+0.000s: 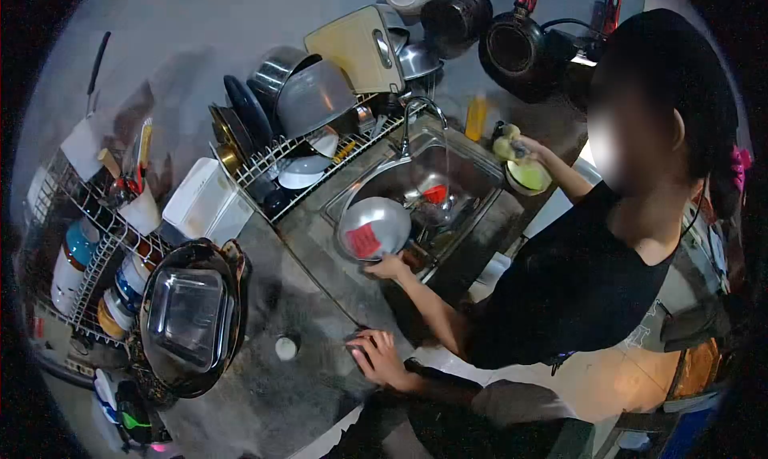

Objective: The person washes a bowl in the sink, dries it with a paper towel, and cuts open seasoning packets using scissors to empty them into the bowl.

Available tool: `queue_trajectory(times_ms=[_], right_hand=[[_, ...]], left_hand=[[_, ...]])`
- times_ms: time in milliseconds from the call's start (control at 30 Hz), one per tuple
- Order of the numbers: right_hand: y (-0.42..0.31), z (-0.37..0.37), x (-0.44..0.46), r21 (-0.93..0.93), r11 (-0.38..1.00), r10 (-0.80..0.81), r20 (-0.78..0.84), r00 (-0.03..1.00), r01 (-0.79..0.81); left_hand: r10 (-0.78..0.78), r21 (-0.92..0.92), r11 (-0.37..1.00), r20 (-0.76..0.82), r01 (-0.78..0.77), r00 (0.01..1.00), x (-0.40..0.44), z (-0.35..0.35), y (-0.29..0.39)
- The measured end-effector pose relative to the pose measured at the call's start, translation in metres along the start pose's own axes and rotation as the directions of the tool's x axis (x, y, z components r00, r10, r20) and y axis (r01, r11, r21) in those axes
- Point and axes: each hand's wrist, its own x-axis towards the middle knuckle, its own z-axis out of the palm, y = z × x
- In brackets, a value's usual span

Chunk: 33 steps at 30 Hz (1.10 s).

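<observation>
Right hand (380,361) rests at the counter (320,371) edge, presumably for support, fingers apart; left hand unseen. A co-worker's hand (388,269) grips the bowl (380,219), probably steadying it.

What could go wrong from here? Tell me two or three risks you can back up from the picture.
Only one co-worker's hand is on the metal bowl, so that grip might slip. The cutting board stands tilted at the crowded rack and could topple if bumped. The wearer's hand, resting by the counter, might knock the small white object.
</observation>
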Motion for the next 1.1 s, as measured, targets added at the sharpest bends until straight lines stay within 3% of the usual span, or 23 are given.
queue_trajectory(times_ms=[100,133,200,267,367,400,500,533,633,800,900,933,967,1000,1033,1067,1100], right_hand=[[0.002,-0.001,0.000,0.028,0.999,0.022,0.006,1.000,-0.022],[0.001,0.000,-0.001,0.045,0.999,0.029,0.014,0.999,-0.030],[0.000,0.001,0.000,0.042,0.999,0.031,0.008,1.000,-0.031],[-0.002,0.000,0.002,0.017,0.999,0.047,-0.016,0.999,-0.047],[0.004,0.004,0.003,0.014,1.000,0.008,0.015,1.000,-0.008],[0.003,0.004,0.001,0.004,1.000,0.006,0.016,1.000,-0.006],[0.002,0.000,0.002,0.005,1.000,-0.004,0.060,0.998,0.004],[0.000,0.001,0.002,-0.002,1.000,-0.001,0.080,0.997,0.001],[-0.003,0.001,0.005,0.004,1.000,-0.022,0.062,0.998,0.022],[0.000,0.000,0.003,0.001,0.999,-0.042,0.045,0.998,0.042],[0.004,0.002,0.000,-0.003,0.999,-0.046,0.039,0.998,0.046],[0.005,0.003,0.000,0.001,0.999,-0.048,0.037,0.998,0.048],[0.006,0.004,0.001,-0.003,0.999,-0.048,0.031,0.998,0.049],[0.006,0.005,0.001,0.002,0.999,-0.052,0.028,0.998,0.052],[0.006,0.005,0.001,0.006,0.999,-0.054,0.023,0.998,0.054],[0.006,0.005,0.001,0.010,0.998,-0.055,0.018,0.998,0.055],[0.005,0.004,0.001,0.006,0.999,-0.051,0.009,0.999,0.051]], left_hand=[[-0.263,-0.349,0.923,-0.271,0.160,0.926,-0.010,0.022,0.030],[-0.266,-0.340,0.925,-0.262,0.169,0.927,-0.028,0.044,0.015],[-0.430,-0.148,0.899,-0.125,0.412,0.894,-0.104,0.168,-0.030],[-0.604,0.094,0.792,-0.015,0.603,0.796,-0.184,0.285,-0.122],[-0.828,0.468,0.509,0.039,0.722,0.559,-0.294,0.395,-0.199],[-0.880,0.578,0.399,0.024,0.712,0.474,-0.301,0.394,-0.202],[-0.834,0.511,0.462,0.529,0.725,0.158,-0.285,0.404,-0.201],[-0.838,0.518,0.458,0.523,0.722,0.156,-0.281,0.396,-0.204],[-0.843,0.467,0.526,0.394,0.711,0.365,-0.270,0.367,-0.203],[-0.873,0.364,0.461,0.352,0.809,0.338,-0.268,0.377,-0.200],[-0.838,0.523,0.546,0.329,0.655,0.435,-0.235,0.309,-0.211],[-0.838,0.519,0.546,0.329,0.658,0.436,-0.253,0.346,-0.200],[-0.802,0.741,0.585,0.470,0.329,0.368,-0.249,0.338,-0.202],[-0.782,0.815,0.575,0.571,-0.064,0.249,-0.269,0.370,-0.194],[-0.781,0.728,0.516,0.616,-0.450,0.101,-0.288,0.400,-0.188],[-0.801,0.497,0.418,0.597,-0.760,-0.050,-0.307,0.428,-0.183],[-0.838,0.162,0.298,0.517,-0.941,-0.176,-0.307,0.447,-0.184]])
